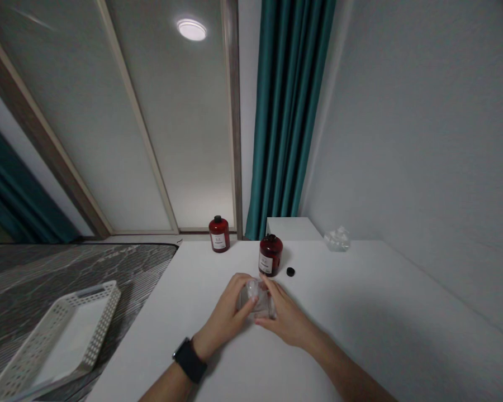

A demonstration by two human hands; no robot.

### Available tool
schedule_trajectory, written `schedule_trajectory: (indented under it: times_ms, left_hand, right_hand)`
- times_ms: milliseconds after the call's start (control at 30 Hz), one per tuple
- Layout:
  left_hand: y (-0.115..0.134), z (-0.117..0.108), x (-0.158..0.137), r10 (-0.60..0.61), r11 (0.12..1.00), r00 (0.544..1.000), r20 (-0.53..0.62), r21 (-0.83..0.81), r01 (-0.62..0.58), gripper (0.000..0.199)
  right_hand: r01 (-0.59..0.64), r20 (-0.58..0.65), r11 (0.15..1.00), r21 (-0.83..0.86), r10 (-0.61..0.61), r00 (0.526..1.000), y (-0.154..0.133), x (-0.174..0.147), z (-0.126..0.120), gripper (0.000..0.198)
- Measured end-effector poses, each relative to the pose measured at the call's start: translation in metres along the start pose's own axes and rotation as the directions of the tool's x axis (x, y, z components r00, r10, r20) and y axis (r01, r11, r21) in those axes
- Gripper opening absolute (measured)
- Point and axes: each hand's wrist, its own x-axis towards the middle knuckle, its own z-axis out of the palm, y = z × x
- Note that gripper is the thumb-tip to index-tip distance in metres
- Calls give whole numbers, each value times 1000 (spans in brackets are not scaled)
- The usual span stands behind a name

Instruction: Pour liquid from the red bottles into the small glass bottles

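Between my hands, low over the white table (209,285), is a clear plastic piece (260,304), like a small see-through box or packet; its exact kind is hard to make out. My left hand (228,312) grips its left side, thumb across the front. On the right side my right hand (287,315) holds it with curved fingers and thumb. Just beyond the fingertips stands a dark red bottle (271,254) with a white label, its top apparently uncapped. A small black cap (290,272) lies to the right of that bottle.
Another red bottle (219,234) with a black cap stands at the table's far left. Crumpled clear plastic (337,239) lies at the back right, near a white box-like block (293,226). A white perforated basket (94,335) sits lower, left of the table. Wall borders the right.
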Motion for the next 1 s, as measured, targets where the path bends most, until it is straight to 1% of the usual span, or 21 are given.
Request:
schedule_trajectory:
  times_ms: [100, 200, 433, 533, 600, 667, 733, 800, 1000]
  left_hand:
    - [1, 1, 2, -31, 999, 1000, -4, -26, 31, 19]
    - [3, 1, 1, -29, 999, 999, -16, -40, 29, 19]
    - [7, 6, 0, -5, 1000, 998, -59, -13, 4, 19]
    - [9, 10, 1, -35, 999, 993, -113, -25, 33, 17]
    - [10, 14, 2, -79, 996, 981, -176, -46, 72, 15]
    - [9, 16, 2, -115, 993, 972, -203, -60, 105, 14]
    - [7, 17, 2, -130, 991, 973, -189, -61, 121, 11]
    - [4, 16, 2, -118, 992, 979, -166, -52, 111, 9]
    - [-5, 9, 2, -42, 999, 995, -94, -6, 42, 22]
  right_hand:
    - [-22, -36, 999, 27, 23, 999, 1, 0, 4, 91]
    - [-44, -64, 998, 43, 47, 997, 1, 2, 7, 87]
    - [-87, -99, 996, -23, 85, 991, -7, 4, 7, 77]
    - [-104, -128, 992, -65, 95, 987, -10, 5, 11, 75]
    - [-106, -155, 991, -84, 92, 984, -10, 6, 16, 74]
    - [-101, -163, 990, -95, 85, 983, -11, 6, 20, 73]
    - [-101, -146, 990, -102, 86, 985, -11, 6, 22, 73]
    - [-104, -128, 988, -116, 89, 988, -11, 6, 21, 73]
    - [-98, -88, 985, -142, 86, 992, -8, 6, 10, 78]
